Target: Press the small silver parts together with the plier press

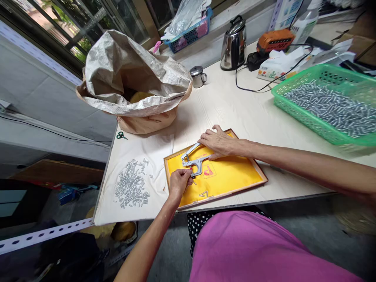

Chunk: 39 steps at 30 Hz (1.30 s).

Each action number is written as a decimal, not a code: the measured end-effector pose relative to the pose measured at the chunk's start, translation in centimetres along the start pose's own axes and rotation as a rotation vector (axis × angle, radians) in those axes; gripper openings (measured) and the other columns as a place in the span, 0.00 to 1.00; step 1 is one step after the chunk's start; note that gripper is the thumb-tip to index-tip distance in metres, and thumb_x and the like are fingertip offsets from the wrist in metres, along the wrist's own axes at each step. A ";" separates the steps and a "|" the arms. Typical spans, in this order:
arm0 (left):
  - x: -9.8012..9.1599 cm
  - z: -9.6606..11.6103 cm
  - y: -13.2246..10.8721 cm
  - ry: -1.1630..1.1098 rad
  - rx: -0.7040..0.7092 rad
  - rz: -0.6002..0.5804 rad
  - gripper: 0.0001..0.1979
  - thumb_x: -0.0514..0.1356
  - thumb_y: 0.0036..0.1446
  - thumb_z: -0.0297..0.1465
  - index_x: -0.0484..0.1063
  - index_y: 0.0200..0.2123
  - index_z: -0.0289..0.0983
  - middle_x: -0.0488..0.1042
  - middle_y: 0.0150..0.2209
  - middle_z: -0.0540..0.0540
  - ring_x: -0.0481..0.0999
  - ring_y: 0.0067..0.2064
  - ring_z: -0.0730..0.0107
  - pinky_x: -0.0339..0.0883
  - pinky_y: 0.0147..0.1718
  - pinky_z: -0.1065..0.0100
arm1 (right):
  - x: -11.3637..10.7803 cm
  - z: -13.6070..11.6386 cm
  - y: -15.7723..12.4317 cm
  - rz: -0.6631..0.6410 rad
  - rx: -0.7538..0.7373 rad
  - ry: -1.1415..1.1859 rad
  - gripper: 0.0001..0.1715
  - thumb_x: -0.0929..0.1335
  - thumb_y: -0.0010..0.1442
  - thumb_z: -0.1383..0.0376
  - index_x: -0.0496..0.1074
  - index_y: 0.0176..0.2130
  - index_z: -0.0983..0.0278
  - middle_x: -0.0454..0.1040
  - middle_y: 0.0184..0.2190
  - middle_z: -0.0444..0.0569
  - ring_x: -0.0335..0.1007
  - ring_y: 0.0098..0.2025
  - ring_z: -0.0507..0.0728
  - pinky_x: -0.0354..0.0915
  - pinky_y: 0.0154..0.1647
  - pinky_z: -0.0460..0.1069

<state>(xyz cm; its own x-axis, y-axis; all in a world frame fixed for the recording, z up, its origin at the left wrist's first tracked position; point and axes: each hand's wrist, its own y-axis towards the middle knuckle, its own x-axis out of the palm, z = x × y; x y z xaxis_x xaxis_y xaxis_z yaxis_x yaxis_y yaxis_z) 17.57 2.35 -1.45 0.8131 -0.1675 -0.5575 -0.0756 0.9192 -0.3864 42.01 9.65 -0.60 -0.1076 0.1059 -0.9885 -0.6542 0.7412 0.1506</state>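
Observation:
Grey hand-press pliers (200, 163) with a small spring lie over a shallow wood-rimmed tray (235, 172) lined in yellow. My right hand (216, 141) is closed around their handles. At the jaw end, my left hand (179, 182) is pinched, its fingertips right by the jaw. Whatever sits between those fingertips is too small and hidden to make out. A few short metal pins (203, 194) rest on the yellow lining near the tray's front edge. Left of the tray, a loose pile of similar silvery pins (131, 186) lies on a pale cloth.
A large open sack (147, 121) stands behind the tray. Small green-handled scissors (121, 135) lie at the table's left edge. Farther back are a lidded metal mug (197, 76) and a kettle (233, 47). A green basket (311, 117) of metal pins stands at right.

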 end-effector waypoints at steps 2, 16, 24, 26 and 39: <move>0.1 0.3 -1.0 0.186 0.229 0.154 0.12 0.61 0.60 0.36 0.77 0.38 0.32 0.77 0.34 0.41 0.79 0.34 0.62 0.74 0.36 0.62 | -0.5 -0.5 -0.3 -0.014 0.000 -0.023 0.27 0.72 0.55 0.50 0.70 0.46 0.67 0.72 0.44 0.55 0.60 0.47 0.63 0.49 0.49 0.59; 2.9 4.8 1.2 0.832 0.839 0.156 0.28 0.61 0.59 0.26 0.60 0.62 0.34 0.72 0.55 0.35 0.71 0.56 0.51 0.65 0.56 0.52 | 0.0 -4.5 -2.5 0.201 0.137 -0.162 0.14 0.60 0.66 0.73 0.70 0.48 0.71 0.74 0.39 0.57 0.62 0.41 0.62 0.52 0.44 0.56; 3.5 6.1 1.2 0.914 0.732 -0.010 0.08 0.61 0.62 0.31 0.72 0.45 0.37 0.76 0.43 0.41 0.72 0.46 0.56 0.67 0.47 0.59 | 2.0 -3.3 -3.9 0.101 0.006 -0.067 0.13 0.60 0.68 0.72 0.72 0.35 0.66 0.72 0.29 0.51 0.61 0.33 0.57 0.50 0.36 0.52; 3.3 6.1 1.9 0.863 0.750 -0.023 0.15 0.64 0.60 0.34 0.71 0.48 0.36 0.75 0.45 0.40 0.71 0.48 0.55 0.67 0.48 0.59 | 1.7 -3.3 -4.2 0.152 0.048 -0.060 0.13 0.61 0.70 0.65 0.72 0.40 0.68 0.73 0.32 0.53 0.62 0.35 0.59 0.52 0.38 0.53; 2.1 6.9 4.5 0.249 0.568 0.027 0.12 0.58 0.65 0.31 0.79 0.47 0.38 0.78 0.38 0.45 0.77 0.41 0.66 0.69 0.43 0.68 | 2.0 -6.4 -7.4 0.392 -0.063 -0.049 0.16 0.58 0.66 0.77 0.69 0.36 0.63 0.68 0.26 0.43 0.62 0.29 0.54 0.55 0.47 0.54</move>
<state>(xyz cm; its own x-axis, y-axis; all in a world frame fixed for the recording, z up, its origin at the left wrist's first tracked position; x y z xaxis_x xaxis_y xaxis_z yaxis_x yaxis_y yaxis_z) 22.89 8.55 0.72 0.6508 -0.1572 -0.7428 0.2806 0.9589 0.0429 41.85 0.08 -3.68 -0.3235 0.4058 -0.8548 -0.6156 0.5958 0.5158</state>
